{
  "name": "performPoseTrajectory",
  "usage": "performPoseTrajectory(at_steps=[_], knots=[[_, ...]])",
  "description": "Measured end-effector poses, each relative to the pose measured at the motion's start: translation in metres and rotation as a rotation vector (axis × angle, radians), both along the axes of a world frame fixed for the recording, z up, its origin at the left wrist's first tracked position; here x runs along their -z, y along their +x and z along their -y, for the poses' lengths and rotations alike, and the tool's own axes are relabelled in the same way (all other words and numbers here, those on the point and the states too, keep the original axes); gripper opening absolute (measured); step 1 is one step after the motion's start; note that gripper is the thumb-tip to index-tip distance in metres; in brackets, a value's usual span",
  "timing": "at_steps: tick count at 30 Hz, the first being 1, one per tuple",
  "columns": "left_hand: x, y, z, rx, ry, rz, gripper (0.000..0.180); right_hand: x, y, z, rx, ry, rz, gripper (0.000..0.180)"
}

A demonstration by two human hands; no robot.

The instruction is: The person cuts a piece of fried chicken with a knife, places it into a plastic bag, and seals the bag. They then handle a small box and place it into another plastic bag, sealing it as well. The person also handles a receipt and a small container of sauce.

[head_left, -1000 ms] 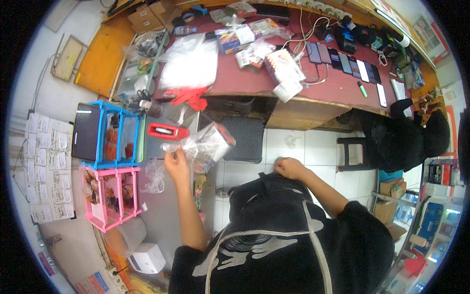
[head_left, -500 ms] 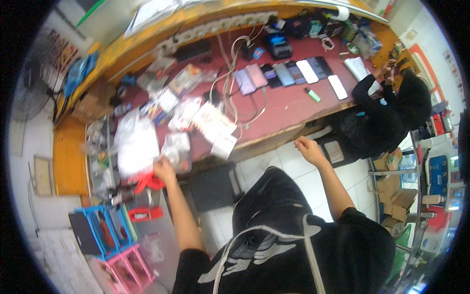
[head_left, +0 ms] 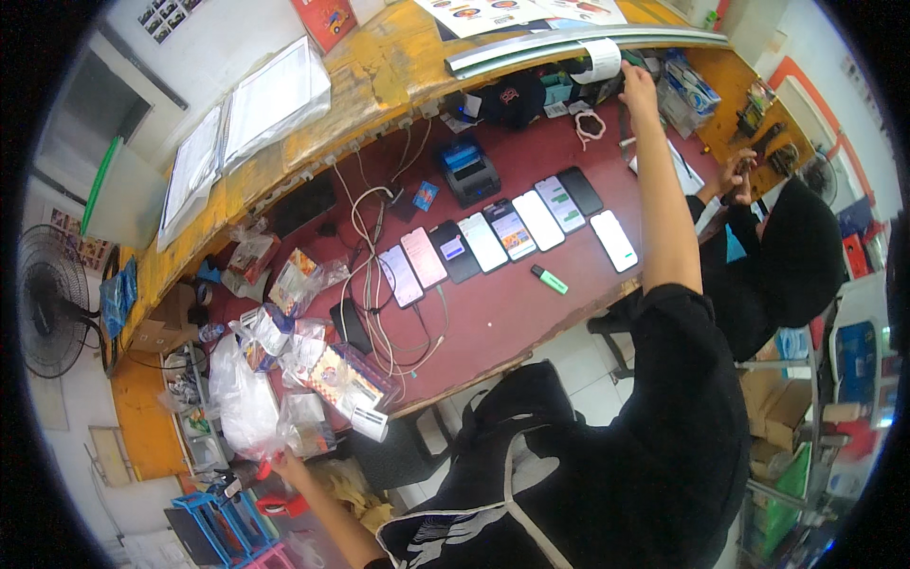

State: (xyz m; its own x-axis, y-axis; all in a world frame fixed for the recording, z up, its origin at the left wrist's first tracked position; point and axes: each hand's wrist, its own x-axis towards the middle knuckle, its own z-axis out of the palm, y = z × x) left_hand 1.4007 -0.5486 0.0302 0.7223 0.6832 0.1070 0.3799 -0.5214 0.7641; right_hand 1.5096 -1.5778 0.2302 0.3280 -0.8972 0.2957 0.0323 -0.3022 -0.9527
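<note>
My left hand is at the lower end of a white plastic bag, fingers closed at its edge beside something red. Stretched far forward over the desk, my right hand has curled fingers just under the shelf. It is next to a hanging white paper roll; what the fingers hold is hidden. Below my right arm several phones lie in a row, among them a pink phone and a white-screened phone. Another phone lies apart, near a green highlighter.
A small black printer stands behind the phones. White cables trail over the red desk. Boxes in clear wrapping crowd the left side. A person in black sits at the right. A wooden shelf runs above.
My right hand has gone from in front of the desk to far across it, beneath the shelf. My left hand stays at the bag. The view has shifted forward.
</note>
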Motion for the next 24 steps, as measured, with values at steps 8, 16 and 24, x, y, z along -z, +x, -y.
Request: performPoseTrajectory(at_steps=[8, 16, 24], knots=[[-0.086, -0.047, 0.114, -0.031, -0.117, 0.382, 0.047, 0.0, -0.014, -0.048, -0.308, -0.098, 0.092, 0.021], [-0.189, -0.002, 0.376, 0.826, -0.545, 0.209, 0.04, 0.012, -0.049, -0.272, -0.771, 0.409, 0.445, 0.019], [-0.167, -0.024, 0.393, 0.703, -0.807, -0.065, 0.026, 0.069, -0.13, -0.484, -1.434, 0.68, -0.129, 0.015]])
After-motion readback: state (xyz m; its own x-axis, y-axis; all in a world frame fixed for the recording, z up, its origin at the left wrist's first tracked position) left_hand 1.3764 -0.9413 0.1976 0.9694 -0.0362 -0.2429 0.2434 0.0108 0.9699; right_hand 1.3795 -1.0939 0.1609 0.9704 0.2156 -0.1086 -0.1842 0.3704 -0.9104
